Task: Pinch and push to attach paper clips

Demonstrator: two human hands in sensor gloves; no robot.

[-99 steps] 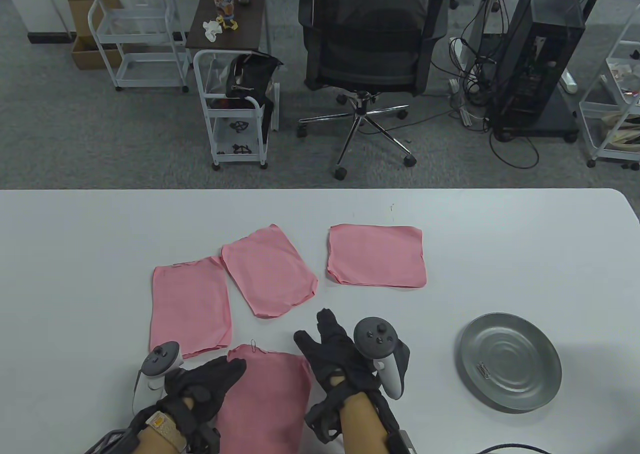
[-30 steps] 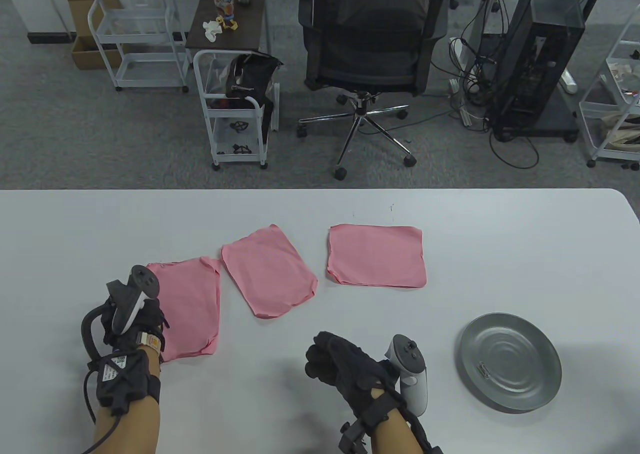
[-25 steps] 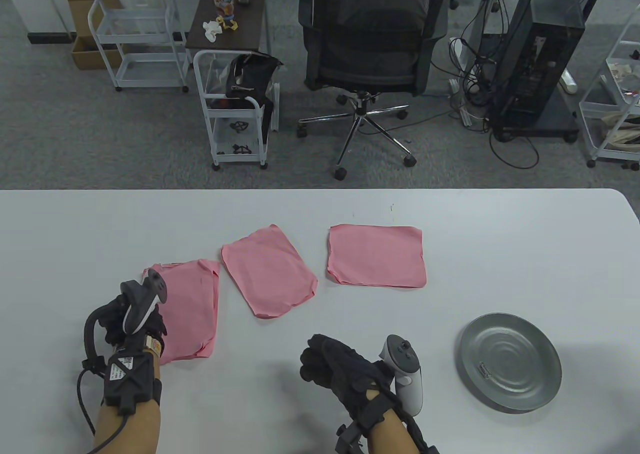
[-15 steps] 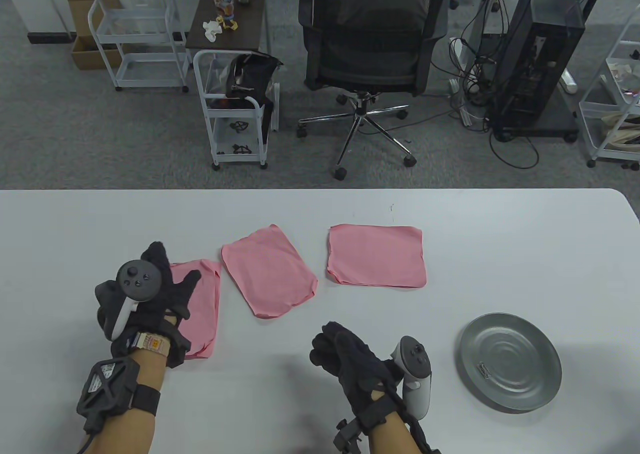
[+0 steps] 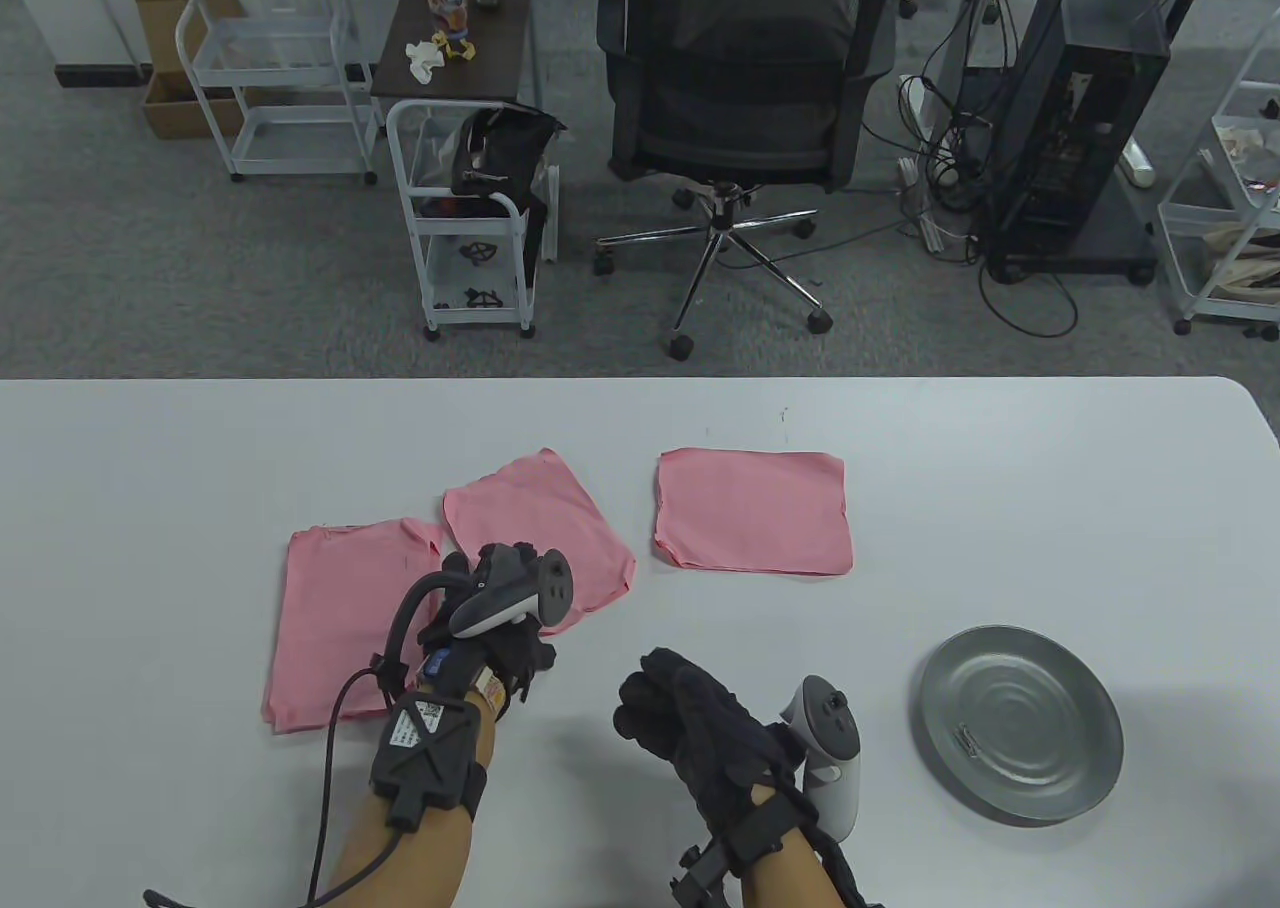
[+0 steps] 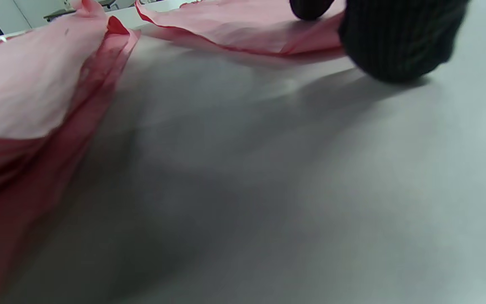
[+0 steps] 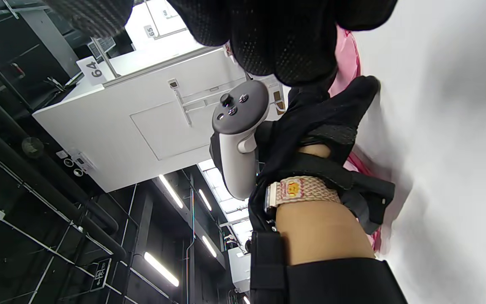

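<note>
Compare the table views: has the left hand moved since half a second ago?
Yes. The left hand has moved rightward, off the leftmost pink stack to the near corner of the middle pink stack, which has stayed put.

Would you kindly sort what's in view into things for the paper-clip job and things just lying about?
For the job:
left pink paper stack
middle pink paper stack
right pink paper stack
metal plate
paper clips

Lying about:
office chair
white cart
computer tower

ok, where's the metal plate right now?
Table view: the metal plate sits on the table's right side, to the right of the right hand and apart from it, below-right of the rightmost pink sheet.
</note>
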